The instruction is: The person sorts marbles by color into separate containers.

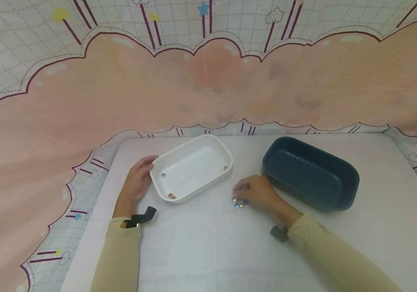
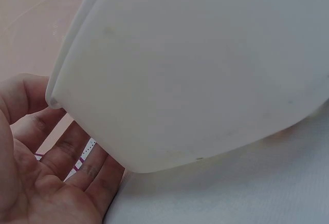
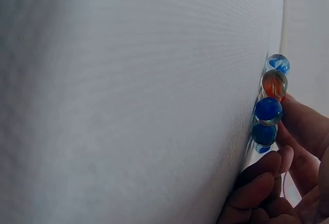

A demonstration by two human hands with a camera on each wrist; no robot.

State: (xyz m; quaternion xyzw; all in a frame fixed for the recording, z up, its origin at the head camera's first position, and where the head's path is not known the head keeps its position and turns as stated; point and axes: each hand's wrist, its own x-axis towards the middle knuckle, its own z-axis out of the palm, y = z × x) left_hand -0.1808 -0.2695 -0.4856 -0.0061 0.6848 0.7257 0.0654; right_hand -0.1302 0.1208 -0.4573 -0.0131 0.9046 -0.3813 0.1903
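My left hand holds the left end of a white rectangular container, its fingers at the corner and behind the wall. Several marbles lie inside that container, close to its walls. To the right, my right hand bends over a small cluster of glass marbles on the table. Up close in the right wrist view are blue marbles and an orange-streaked marble. The thumb and fingers touch the cluster from behind; I cannot tell whether they pinch a marble.
A dark blue rectangular container stands to the right of the white one, just beyond my right hand. The white-covered table ends at the back against a peach patterned cloth, which also hangs along the left side.
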